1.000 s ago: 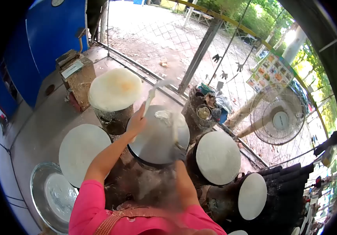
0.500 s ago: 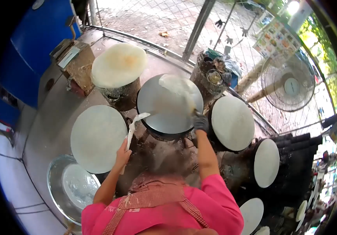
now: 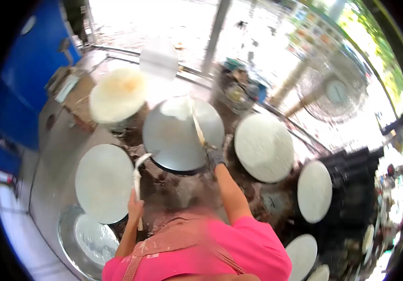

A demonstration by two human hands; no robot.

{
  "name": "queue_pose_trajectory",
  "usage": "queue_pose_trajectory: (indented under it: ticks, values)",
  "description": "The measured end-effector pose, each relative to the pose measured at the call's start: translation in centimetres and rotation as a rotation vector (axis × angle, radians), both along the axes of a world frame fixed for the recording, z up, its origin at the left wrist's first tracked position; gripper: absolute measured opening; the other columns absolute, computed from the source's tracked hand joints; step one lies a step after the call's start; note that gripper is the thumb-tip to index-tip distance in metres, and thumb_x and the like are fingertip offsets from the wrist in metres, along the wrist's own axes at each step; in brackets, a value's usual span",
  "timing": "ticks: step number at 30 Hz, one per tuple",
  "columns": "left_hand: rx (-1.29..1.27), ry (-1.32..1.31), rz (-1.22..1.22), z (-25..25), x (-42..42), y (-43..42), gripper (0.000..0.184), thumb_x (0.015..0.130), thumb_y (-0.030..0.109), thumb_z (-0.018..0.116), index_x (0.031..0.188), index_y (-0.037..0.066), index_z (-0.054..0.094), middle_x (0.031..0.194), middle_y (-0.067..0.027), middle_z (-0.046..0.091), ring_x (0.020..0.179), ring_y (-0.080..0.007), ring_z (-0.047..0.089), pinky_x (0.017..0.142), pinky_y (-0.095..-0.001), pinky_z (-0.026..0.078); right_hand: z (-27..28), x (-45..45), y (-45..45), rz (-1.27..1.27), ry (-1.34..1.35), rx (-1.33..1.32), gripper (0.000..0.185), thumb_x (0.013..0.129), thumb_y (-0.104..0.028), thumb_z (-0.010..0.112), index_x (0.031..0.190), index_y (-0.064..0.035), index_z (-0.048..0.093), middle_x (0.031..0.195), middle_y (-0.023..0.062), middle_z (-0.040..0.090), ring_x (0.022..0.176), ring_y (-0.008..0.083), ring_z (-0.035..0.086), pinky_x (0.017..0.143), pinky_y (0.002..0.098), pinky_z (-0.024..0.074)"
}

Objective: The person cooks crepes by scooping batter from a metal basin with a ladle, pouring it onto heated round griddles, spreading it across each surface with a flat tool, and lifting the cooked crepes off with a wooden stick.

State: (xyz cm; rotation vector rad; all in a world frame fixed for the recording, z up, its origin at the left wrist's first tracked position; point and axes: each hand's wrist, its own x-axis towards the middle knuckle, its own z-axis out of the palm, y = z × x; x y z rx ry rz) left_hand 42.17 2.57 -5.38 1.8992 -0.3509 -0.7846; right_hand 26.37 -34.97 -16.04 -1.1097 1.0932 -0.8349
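Note:
My left hand (image 3: 135, 208) is closed round a stick coated in white batter (image 3: 137, 180), its bent end up beside the middle griddle. On my right hand (image 3: 215, 157) is a dark glove, and its fingers grip a long thin spatula (image 3: 198, 125) lying across the right part of that round griddle (image 3: 178, 145). The griddle is mostly bare grey, with a bright white patch at its far side; batter or glare, I cannot tell. Beyond it shows a blurred, pale round sheet (image 3: 159, 60), perhaps in the air. A white sheet covers the left griddle (image 3: 104, 182), another the right griddle (image 3: 263, 147).
A metal basin (image 3: 65, 236) of white batter stands at lower left. Pale round sheets (image 3: 117, 96) lie on a stand at back left, near a cardboard box (image 3: 77, 93). A fan (image 3: 336, 91) stands at back right. More white rounds (image 3: 314, 192) sit at right.
The pale round sheet has appeared beyond the middle griddle. My right hand has drawn back slightly with the spatula, now less blurred. The whole view has shifted a little.

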Motion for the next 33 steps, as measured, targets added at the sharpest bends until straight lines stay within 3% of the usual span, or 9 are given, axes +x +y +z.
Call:
queue_pose_trajectory:
  ticks: [4,7,9,11,16,20,26,30,33]
  values:
    - [0.013,0.117,0.091,1.9,-2.0,1.1,0.065,0.067,-0.003,0.043,0.128,0.011,0.026,0.06,-0.0053,0.046,0.036,-0.0124,0.039,0.032,-0.0258,0.033,-2.3,-1.7,-1.7,0.532,0.205,-0.347,0.021,0.073,-0.012,0.059,0.094,-0.0094,0.061,0.078,0.0058,0.058,0.058,0.0104,0.051,0.049,0.0248,0.0432]
    - [0.008,0.166,0.145,4.2,-4.0,2.7,0.066,0.069,-0.005,0.041,0.13,0.013,0.023,0.056,-0.004,0.043,0.034,-0.0122,0.038,0.03,-0.0251,0.032,8.8,-4.2,-4.0,0.301,0.057,0.133,0.018,0.075,-0.016,0.06,0.091,-0.0128,0.063,0.052,-0.0007,0.051,0.034,0.0094,0.04,0.032,0.0249,0.0342]
    - [-0.001,0.259,0.207,5.8,-5.3,2.6,0.066,0.071,-0.006,0.04,0.13,0.016,0.021,0.055,-0.0032,0.041,0.033,-0.0116,0.037,0.028,-0.0243,0.03,7.0,-2.6,-5.1,0.148,0.164,0.344,0.018,0.074,-0.018,0.06,0.091,-0.0125,0.063,0.051,-0.0024,0.05,0.034,0.0097,0.038,0.032,0.0257,0.0323]
    - [-0.021,0.323,0.276,6.1,-6.2,2.4,0.065,0.071,-0.005,0.04,0.13,0.017,0.021,0.054,-0.0032,0.04,0.032,-0.0114,0.036,0.028,-0.0242,0.03,-1.7,-0.3,-5.1,0.483,0.281,-0.076,0.02,0.072,-0.022,0.062,0.088,-0.0108,0.063,0.062,-0.0006,0.055,0.047,0.0104,0.045,0.042,0.0263,0.0383]
    - [-0.08,0.515,0.315,8.3,-7.5,2.0,0.068,0.072,-0.006,0.043,0.13,0.022,0.02,0.047,-0.0017,0.032,0.032,-0.0109,0.032,0.028,-0.0253,0.027,11.1,-1.7,-4.4,0.637,0.362,0.191,0.018,0.072,-0.021,0.062,0.084,-0.0074,0.062,0.088,0.0019,0.059,0.083,0.0108,0.053,0.07,0.0248,0.0434]
    - [-0.213,0.597,0.301,8.4,-8.7,2.8,0.068,0.075,-0.004,0.044,0.131,0.024,0.015,0.051,-0.002,0.031,0.034,-0.0097,0.03,0.032,-0.0244,0.026,11.8,-0.3,-7.3,0.369,0.412,0.489,0.023,0.075,-0.012,0.055,0.098,-0.0158,0.06,0.082,0.004,0.059,0.076,0.0144,0.056,0.062,0.0293,0.0464]
    - [-0.259,0.675,0.405,6.8,-9.5,3.2,0.067,0.075,-0.005,0.042,0.13,0.023,0.017,0.056,-0.0019,0.034,0.041,-0.0084,0.027,0.035,-0.0232,0.025,5.8,-3.7,-7.1,0.734,0.116,-0.003,0.013,0.078,-0.018,0.055,0.081,-0.0063,0.06,0.067,0.0044,0.058,0.057,0.013,0.054,0.045,0.0273,0.0424]
    - [-0.264,0.638,0.479,6.8,-9.9,3.6,0.065,0.073,-0.007,0.039,0.129,0.019,0.021,0.06,-0.0019,0.037,0.043,-0.0072,0.03,0.036,-0.0193,0.025,11.5,-0.1,-10.7,0.446,0.133,0.448,0.015,0.074,-0.024,0.062,0.07,-0.0097,0.058,0.044,-0.0008,0.044,0.031,0.0129,0.037,0.031,0.0268,0.0299]
    - [-0.246,0.682,0.508,7.8,-10.5,2.8,0.061,0.073,-0.006,0.04,0.127,0.017,0.025,0.06,-0.0008,0.035,0.045,-0.0069,0.03,0.036,-0.0195,0.025,9.2,0.7,-9.7,0.693,0.363,0.394,0.016,0.078,-0.024,0.055,0.087,-0.0111,0.055,0.064,0.0014,0.052,0.047,0.0157,0.045,0.04,0.0297,0.0378]
